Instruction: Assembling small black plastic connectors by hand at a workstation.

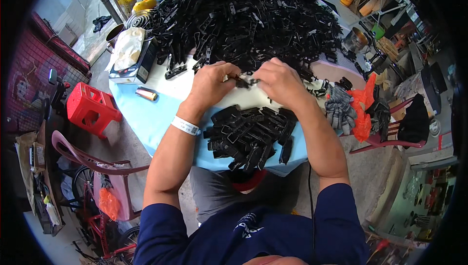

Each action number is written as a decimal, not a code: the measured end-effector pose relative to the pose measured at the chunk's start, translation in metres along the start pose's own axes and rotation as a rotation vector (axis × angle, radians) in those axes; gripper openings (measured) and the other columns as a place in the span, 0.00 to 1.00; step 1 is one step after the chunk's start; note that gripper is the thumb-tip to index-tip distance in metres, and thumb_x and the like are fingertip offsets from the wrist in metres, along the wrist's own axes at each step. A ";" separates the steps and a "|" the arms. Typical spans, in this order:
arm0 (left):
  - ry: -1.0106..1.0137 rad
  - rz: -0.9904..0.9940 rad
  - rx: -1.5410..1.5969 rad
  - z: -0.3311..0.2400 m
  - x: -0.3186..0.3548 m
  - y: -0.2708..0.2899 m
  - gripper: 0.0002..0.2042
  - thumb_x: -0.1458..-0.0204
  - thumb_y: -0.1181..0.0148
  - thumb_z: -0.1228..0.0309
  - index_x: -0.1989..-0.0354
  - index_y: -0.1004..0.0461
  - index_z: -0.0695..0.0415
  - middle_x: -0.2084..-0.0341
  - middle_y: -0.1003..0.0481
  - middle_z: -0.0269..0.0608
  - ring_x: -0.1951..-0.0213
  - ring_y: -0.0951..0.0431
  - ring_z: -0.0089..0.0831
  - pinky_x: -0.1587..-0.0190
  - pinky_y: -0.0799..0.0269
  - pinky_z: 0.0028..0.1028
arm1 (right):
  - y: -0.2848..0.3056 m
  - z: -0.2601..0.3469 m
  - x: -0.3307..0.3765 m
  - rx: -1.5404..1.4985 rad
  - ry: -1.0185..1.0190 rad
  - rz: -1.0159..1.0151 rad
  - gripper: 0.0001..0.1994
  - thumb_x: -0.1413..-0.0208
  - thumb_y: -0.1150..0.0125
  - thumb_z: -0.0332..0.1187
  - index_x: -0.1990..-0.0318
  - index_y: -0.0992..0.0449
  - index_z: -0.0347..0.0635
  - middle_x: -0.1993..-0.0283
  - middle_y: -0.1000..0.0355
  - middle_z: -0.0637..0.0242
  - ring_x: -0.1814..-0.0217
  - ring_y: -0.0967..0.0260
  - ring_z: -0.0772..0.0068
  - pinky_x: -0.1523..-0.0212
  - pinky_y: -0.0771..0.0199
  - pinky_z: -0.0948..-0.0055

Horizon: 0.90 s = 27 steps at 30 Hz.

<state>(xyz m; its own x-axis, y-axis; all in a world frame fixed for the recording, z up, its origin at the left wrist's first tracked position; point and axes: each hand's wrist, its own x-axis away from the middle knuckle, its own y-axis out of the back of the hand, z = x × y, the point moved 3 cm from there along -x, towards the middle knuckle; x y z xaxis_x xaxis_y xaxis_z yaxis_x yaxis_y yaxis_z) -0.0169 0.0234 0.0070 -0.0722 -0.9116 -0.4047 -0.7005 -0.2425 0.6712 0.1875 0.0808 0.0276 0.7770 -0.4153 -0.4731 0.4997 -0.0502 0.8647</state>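
Between my two hands is a small black plastic piece (pixel 242 83), pinched from both sides over the pale tabletop. My left hand (pixel 213 83), a white band round its wrist, is closed with thumb and fingers on the piece's left end. Closed in the same way, my right hand (pixel 281 82) grips the right end; the fingers partly hide its shape. Just beyond the hands rises a large heap of black plastic parts (pixel 248 19). Nearer my lap, between my forearms, lies a smaller pile of elongated black plastic pieces (pixel 248 136).
On the table's left are a lighter (pixel 146 94) and a box (pixel 139 67) with a crumpled pale wrapper. At right lie grey gloves (pixel 340 110) and an orange plastic bag (pixel 361 114). A red stool (pixel 92 109) and pink chairs (pixel 129 192) flank the table.
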 end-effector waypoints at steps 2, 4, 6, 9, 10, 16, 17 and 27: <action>-0.031 -0.036 0.060 -0.005 0.001 -0.002 0.13 0.54 0.37 0.82 0.58 0.19 0.61 0.67 0.18 0.41 0.66 0.18 0.30 0.62 0.24 0.28 | -0.001 -0.007 0.003 -0.003 -0.026 -0.044 0.09 0.53 0.33 0.23 0.62 0.18 0.42 0.62 0.24 0.65 0.55 0.27 0.57 0.54 0.23 0.59; -0.009 -0.034 0.126 -0.003 -0.001 -0.002 0.14 0.50 0.38 0.81 0.54 0.21 0.62 0.66 0.18 0.39 0.68 0.20 0.24 0.64 0.24 0.25 | 0.003 -0.014 0.004 0.031 -0.097 -0.124 0.09 0.53 0.35 0.22 0.62 0.19 0.42 0.62 0.24 0.64 0.56 0.27 0.55 0.54 0.23 0.58; 0.140 -0.062 0.248 0.002 -0.001 0.000 0.13 0.46 0.40 0.81 0.51 0.22 0.64 0.65 0.18 0.38 0.70 0.23 0.19 0.66 0.25 0.23 | 0.005 -0.016 0.004 0.028 -0.132 -0.120 0.10 0.52 0.37 0.20 0.62 0.19 0.41 0.61 0.23 0.64 0.55 0.27 0.54 0.54 0.23 0.58; 0.147 -0.147 0.353 0.009 0.000 0.001 0.12 0.43 0.43 0.80 0.51 0.22 0.64 0.67 0.18 0.36 0.72 0.23 0.19 0.68 0.25 0.22 | 0.007 -0.011 0.001 -0.016 -0.103 -0.233 0.09 0.51 0.37 0.20 0.62 0.19 0.40 0.61 0.23 0.63 0.54 0.26 0.55 0.54 0.23 0.59; 0.146 -0.148 0.353 0.008 -0.001 0.002 0.12 0.43 0.43 0.80 0.51 0.22 0.64 0.67 0.18 0.36 0.72 0.23 0.19 0.68 0.25 0.22 | 0.007 -0.010 0.000 -0.048 -0.086 -0.258 0.09 0.51 0.36 0.21 0.62 0.19 0.40 0.61 0.23 0.62 0.54 0.26 0.55 0.54 0.23 0.60; 0.222 -0.242 0.262 0.014 -0.001 0.010 0.11 0.47 0.42 0.80 0.57 0.19 0.62 0.72 0.18 0.39 0.73 0.22 0.23 0.67 0.26 0.25 | -0.002 0.016 -0.002 -0.212 0.008 -0.080 0.08 0.50 0.33 0.28 0.61 0.19 0.41 0.60 0.22 0.62 0.54 0.25 0.56 0.53 0.23 0.60; 0.221 -0.242 0.262 0.015 -0.002 0.009 0.11 0.47 0.42 0.80 0.57 0.19 0.62 0.72 0.18 0.39 0.73 0.22 0.23 0.67 0.26 0.25 | -0.004 0.020 -0.002 -0.170 -0.010 -0.019 0.09 0.51 0.33 0.28 0.60 0.20 0.41 0.60 0.22 0.62 0.55 0.25 0.56 0.53 0.23 0.60; -0.137 -0.110 0.191 -0.008 0.000 0.005 0.13 0.47 0.36 0.76 0.52 0.20 0.60 0.68 0.19 0.38 0.69 0.20 0.25 0.64 0.25 0.26 | 0.000 0.014 -0.008 -0.592 -0.370 -0.096 0.09 0.51 0.30 0.25 0.61 0.19 0.38 0.61 0.21 0.60 0.60 0.24 0.56 0.56 0.22 0.65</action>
<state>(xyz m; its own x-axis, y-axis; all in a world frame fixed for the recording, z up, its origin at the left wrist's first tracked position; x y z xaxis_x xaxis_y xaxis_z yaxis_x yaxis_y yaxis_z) -0.0150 0.0193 0.0156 -0.0741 -0.8267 -0.5577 -0.8298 -0.2591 0.4943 0.1753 0.0711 0.0337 0.5899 -0.7210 -0.3634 0.7659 0.3571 0.5347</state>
